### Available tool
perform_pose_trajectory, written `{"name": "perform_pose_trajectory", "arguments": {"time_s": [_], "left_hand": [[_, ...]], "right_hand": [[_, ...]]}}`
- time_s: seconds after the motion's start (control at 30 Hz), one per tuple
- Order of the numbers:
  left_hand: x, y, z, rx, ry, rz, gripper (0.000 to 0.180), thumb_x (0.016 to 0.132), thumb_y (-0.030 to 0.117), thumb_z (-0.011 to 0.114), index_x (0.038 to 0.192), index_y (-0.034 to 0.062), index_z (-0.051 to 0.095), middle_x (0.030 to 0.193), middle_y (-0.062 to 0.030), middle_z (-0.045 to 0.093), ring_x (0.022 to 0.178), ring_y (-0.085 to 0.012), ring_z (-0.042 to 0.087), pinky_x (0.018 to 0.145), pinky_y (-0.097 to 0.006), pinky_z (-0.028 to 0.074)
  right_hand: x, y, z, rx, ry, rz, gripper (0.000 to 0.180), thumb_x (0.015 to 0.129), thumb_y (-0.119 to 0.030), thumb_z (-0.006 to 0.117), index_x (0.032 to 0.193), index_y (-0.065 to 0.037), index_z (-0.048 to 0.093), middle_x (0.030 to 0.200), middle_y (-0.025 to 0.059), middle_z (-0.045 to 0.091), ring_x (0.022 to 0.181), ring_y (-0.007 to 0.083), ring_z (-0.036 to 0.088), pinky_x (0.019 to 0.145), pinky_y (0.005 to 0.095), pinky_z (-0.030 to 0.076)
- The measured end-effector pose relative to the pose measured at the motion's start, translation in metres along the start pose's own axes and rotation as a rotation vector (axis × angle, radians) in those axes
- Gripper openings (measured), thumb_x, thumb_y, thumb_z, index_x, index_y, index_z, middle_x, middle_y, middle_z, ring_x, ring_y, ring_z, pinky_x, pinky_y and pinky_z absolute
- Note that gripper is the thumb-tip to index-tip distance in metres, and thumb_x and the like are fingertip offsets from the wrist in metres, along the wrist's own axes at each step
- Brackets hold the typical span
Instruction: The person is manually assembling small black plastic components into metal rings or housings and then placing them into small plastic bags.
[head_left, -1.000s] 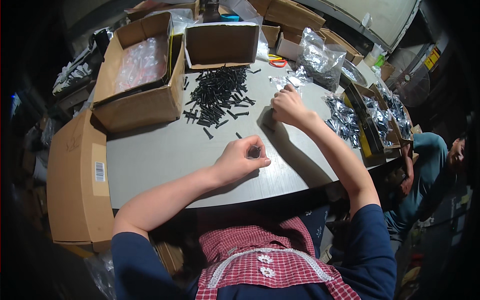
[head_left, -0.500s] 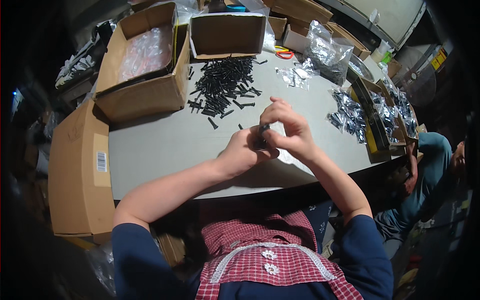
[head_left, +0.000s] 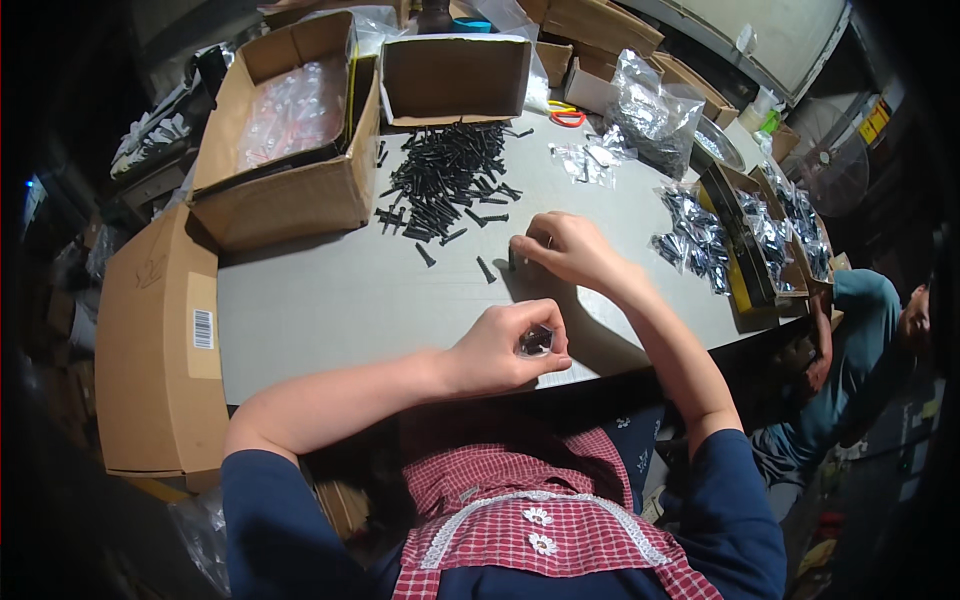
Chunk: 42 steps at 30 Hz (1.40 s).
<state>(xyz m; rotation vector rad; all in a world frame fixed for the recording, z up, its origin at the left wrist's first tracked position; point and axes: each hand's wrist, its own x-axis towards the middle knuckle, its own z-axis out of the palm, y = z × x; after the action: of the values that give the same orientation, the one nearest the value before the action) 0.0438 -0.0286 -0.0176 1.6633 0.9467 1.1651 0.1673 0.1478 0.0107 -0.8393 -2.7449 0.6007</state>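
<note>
Clear plastic bag (head_left: 537, 342): dark contents, mostly hidden in the curled left hand (head_left: 492, 347). Black screws (head_left: 447, 172): loose, heaped at varied angles on the table (head_left: 300, 320); one stray screw (head_left: 486, 270) lies flat, apart, near the right hand (head_left: 573, 248).

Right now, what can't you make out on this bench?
All in the head view:
- Contents of the clear packet: mostly hidden by the left hand.
- Whether the right hand grips anything: its curled fingers block the view.
- Count in the screw pile: upper screws cover lower ones.
- Bottom of the open carton: covered by plastic bags.
</note>
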Motion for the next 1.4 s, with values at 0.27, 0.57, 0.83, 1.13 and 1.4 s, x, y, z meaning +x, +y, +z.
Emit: {"name": "perform_pose_trajectory", "arguments": {"time_s": [0.27,0.57,0.83,1.13,1.4], "left_hand": [[-0.002,-0.001,0.001,0.030,0.003,0.000,0.020,0.090,0.013,0.079,0.091,0.0031,0.062,0.089,-0.0053,0.071,0.087,-0.0143,0.068,0.084,-0.032,0.053],[0.000,-0.006,-0.003,0.066,0.060,0.011,0.020,0.090,0.015,0.080,0.091,0.0035,0.064,0.091,-0.0051,0.071,0.086,-0.0125,0.066,0.083,-0.030,0.052],[0.010,-0.017,-0.017,-0.262,0.214,-0.173,0.024,0.088,0.003,0.078,0.107,0.0031,0.063,0.098,-0.0006,0.066,0.094,-0.0097,0.063,0.089,-0.027,0.052],[0.012,-0.024,-0.017,-0.247,0.201,-0.116,0.028,0.084,-0.005,0.064,0.112,-0.0023,0.064,0.101,-0.0046,0.067,0.095,-0.0102,0.062,0.083,-0.028,0.052],[0.017,-0.024,-0.031,-0.132,0.245,-0.103,0.023,0.089,0.001,0.074,0.109,0.0010,0.063,0.102,-0.0044,0.067,0.097,-0.0114,0.065,0.087,-0.029,0.054]], "right_hand": [[0.026,-0.031,-0.007,-0.174,-0.221,-0.024,0.034,0.081,-0.032,0.073,0.084,0.001,0.074,0.075,0.0209,0.070,0.074,0.0392,0.069,0.072,0.0468,0.054],[0.021,-0.058,-0.003,-0.352,-0.267,-0.181,0.028,0.075,-0.027,0.073,0.083,0.000,0.074,0.081,0.0207,0.071,0.076,0.0395,0.069,0.077,0.0441,0.055],[-0.050,-0.041,-0.031,0.205,0.328,-0.611,0.014,0.081,-0.015,0.078,0.094,-0.011,0.074,0.095,0.0030,0.065,0.098,0.0211,0.062,0.115,0.0500,0.031],[-0.050,-0.033,-0.013,0.134,0.319,-0.631,0.020,0.084,-0.022,0.081,0.099,-0.012,0.075,0.105,0.0041,0.064,0.108,0.0240,0.058,0.115,0.0533,0.029],[-0.052,-0.041,-0.027,0.155,0.295,-0.551,0.018,0.080,-0.014,0.080,0.097,-0.012,0.074,0.118,0.0068,0.065,0.122,0.0312,0.054,0.110,0.0481,0.033]]}}
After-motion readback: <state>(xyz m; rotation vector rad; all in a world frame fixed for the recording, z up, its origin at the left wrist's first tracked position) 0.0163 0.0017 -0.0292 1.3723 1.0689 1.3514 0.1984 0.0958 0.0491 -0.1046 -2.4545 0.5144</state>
